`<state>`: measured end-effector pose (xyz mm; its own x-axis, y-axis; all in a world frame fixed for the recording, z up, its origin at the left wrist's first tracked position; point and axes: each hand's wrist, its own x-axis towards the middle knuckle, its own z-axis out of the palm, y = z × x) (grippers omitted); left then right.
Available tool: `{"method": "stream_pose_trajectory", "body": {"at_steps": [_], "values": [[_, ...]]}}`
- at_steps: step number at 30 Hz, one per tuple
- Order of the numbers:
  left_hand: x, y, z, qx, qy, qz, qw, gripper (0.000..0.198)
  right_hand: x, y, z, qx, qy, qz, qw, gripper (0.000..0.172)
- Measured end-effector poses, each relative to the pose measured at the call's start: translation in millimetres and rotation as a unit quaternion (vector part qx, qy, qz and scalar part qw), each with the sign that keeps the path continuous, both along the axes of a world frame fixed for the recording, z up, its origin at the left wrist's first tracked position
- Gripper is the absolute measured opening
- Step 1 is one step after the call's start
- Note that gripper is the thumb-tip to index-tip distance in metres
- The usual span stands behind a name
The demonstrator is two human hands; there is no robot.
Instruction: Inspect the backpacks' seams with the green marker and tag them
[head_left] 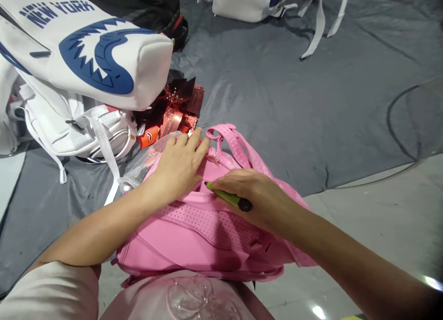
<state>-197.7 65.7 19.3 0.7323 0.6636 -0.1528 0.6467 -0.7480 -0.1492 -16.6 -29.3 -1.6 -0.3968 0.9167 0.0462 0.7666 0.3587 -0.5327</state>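
A pink backpack (194, 246) lies across my lap, its perforated back padding and shoulder straps facing up. My left hand (182, 161) holds the bag's upper part, fingers bent over its far side and thumb on the near side. Just right of it, my right hand (254, 191) is closed around a slim green tool (226, 198) with black ends. The tool's narrow tip points left at the seam beside my left thumb; its exact kind is unclear. Clear plastic wrap (140, 165) lies to the left of the bag.
On the left, a white bag marked NEW YORK (152, 62) rests over another white backpack (110, 131). Shiny red and black tags (173, 121) lie beyond the pink bag. A white bag (238, 6) with straps sits at the back on the grey sheet (311, 103).
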Motion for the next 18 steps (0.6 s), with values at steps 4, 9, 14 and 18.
{"method": "stream_pose_trajectory", "body": {"at_steps": [4,9,14,18], "values": [[-1,1,0.8,-0.003,-0.002,-0.004,1.0,0.085,-6,-3,4.5,0.001,0.005,-0.002,1.0,0.024],[-2,2,0.3,-0.008,-0.014,0.002,1.0,0.085,-18,-8,3.8,0.047,0.001,-0.047,0.998,0.022],[-2,-2,3.0,-0.016,-0.022,0.019,0.999,0.087,-27,-13,0.0,0.077,0.034,-0.082,0.993,0.021],[1,-3,6.7,-0.027,-0.004,0.045,0.999,0.088,-31,-17,-3.4,0.093,0.049,-0.105,0.989,0.021]]}}
